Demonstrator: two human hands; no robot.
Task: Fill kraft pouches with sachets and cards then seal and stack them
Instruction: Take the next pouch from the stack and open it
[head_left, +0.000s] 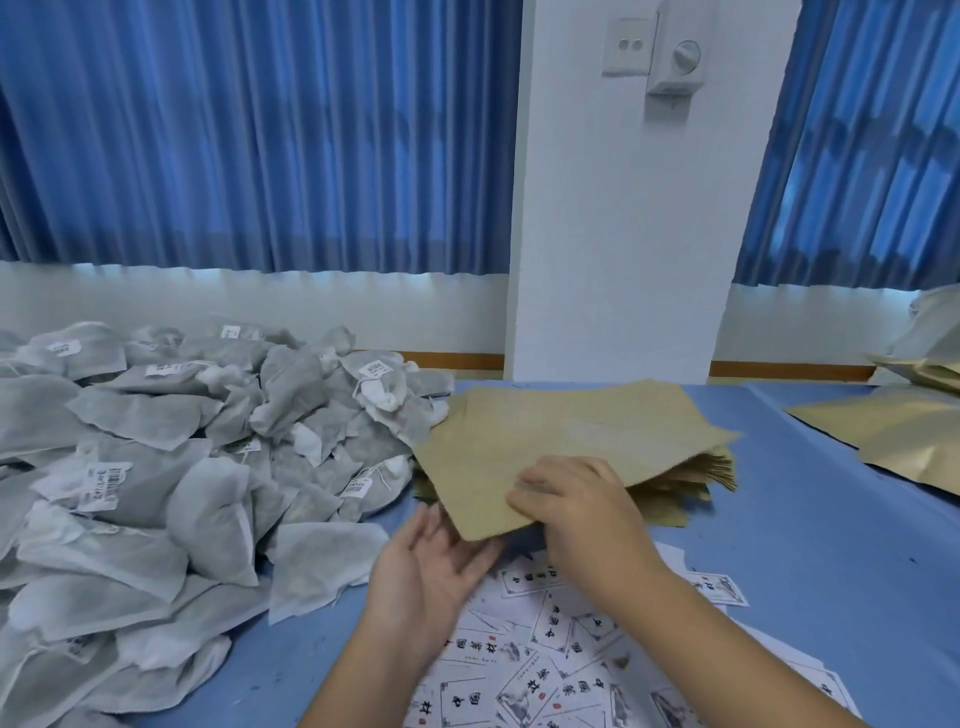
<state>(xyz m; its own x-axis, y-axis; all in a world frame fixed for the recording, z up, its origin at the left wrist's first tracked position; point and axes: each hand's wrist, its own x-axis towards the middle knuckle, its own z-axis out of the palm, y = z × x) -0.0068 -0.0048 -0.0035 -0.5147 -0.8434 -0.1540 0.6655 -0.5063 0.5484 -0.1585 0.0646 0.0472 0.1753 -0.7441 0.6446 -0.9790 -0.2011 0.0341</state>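
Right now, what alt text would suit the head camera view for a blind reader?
A person's right hand grips the top kraft pouch of a stack by its near edge; the open left hand touches it beneath. Grey sachets are heaped at left, printed cards scattered in front, on a blue table.

**One head camera, looking forward and down**

A single wide-angle camera is riding on the person's head, facing forward and tilting down over the table (810, 545). It is looking from the near edge toward the far wall, where curtains (234, 130) and a pillar (623, 208) are filling the upper half. Both forearms are entering from the bottom edge. The left hand (431, 566) and right hand (576, 512) are meeting at the top pouch (561, 431), close under the lens, low and centre. Sachets (156, 467) are lying to the left, cards (545, 665) nearest along the bottom, and more pouches (893, 431) at the right border. Straight edges are bowing toward the borders.
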